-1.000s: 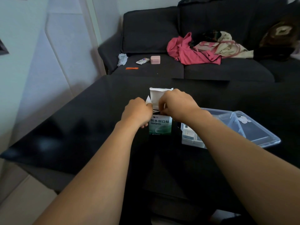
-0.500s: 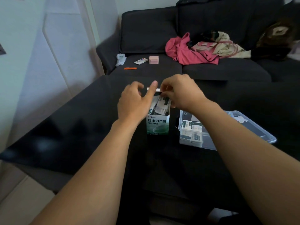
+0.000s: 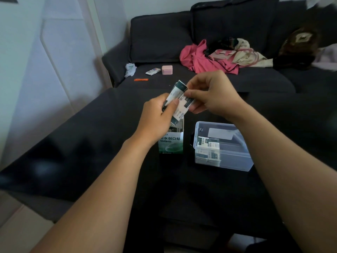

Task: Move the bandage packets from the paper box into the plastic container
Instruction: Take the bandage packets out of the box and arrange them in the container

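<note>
White-and-dark-green bandage packets (image 3: 179, 101), green-white paper box (image 3: 171, 143), clear plastic container (image 3: 228, 161).

Left hand (image 3: 158, 114), right hand (image 3: 213, 94): bare. Both forearms bare to frame edge. Sleeves, rings, watch: none visible.

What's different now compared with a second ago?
Both hands, left hand and right hand, have lifted bandage packets up out of the paper box and hold them above it. The box and the plastic container stayed put.
</note>
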`<state>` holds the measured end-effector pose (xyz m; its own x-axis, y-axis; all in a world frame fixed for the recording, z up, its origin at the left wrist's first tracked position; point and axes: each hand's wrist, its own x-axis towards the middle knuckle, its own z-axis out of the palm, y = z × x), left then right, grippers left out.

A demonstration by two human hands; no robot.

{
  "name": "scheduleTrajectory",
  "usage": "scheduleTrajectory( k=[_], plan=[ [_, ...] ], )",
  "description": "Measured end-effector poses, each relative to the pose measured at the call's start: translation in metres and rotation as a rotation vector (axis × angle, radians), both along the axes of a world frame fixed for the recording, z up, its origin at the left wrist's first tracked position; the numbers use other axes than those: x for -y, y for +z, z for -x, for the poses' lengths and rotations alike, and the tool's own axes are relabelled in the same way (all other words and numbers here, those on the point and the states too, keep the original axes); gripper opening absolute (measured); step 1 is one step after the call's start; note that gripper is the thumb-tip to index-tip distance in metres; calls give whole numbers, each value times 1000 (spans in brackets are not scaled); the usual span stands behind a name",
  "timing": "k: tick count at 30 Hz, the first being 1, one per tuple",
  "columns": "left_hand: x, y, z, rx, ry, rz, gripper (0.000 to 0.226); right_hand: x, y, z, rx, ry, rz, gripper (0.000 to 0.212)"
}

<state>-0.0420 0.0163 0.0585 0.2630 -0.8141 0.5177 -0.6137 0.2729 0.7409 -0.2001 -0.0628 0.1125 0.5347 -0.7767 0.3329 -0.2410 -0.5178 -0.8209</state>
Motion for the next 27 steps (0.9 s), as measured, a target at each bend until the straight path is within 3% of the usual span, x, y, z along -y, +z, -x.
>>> scheduleTrajectory(
  k=[5,7,9,18,23,27],
  plan=[
    [-2,4,34,-503,-120,-244,28,3,-4,16,1,11,-95,25],
    [-4,8,47,-770,-156,-383,31,5,-1,29,-31,27,-135,24],
    [-7,12,54,-918,-220,-509,34,8,2,43,-26,44,-178,21],
    [-5,9,68,-959,-314,-572,26,12,5,62,105,84,-310,15],
    [0,11,77,-1148,-375,-609,32,8,-1,57,-88,-10,-168,12],
    [6,7,77,-1245,-443,-681,56,11,-6,55,-188,-63,-13,9]
  ],
)
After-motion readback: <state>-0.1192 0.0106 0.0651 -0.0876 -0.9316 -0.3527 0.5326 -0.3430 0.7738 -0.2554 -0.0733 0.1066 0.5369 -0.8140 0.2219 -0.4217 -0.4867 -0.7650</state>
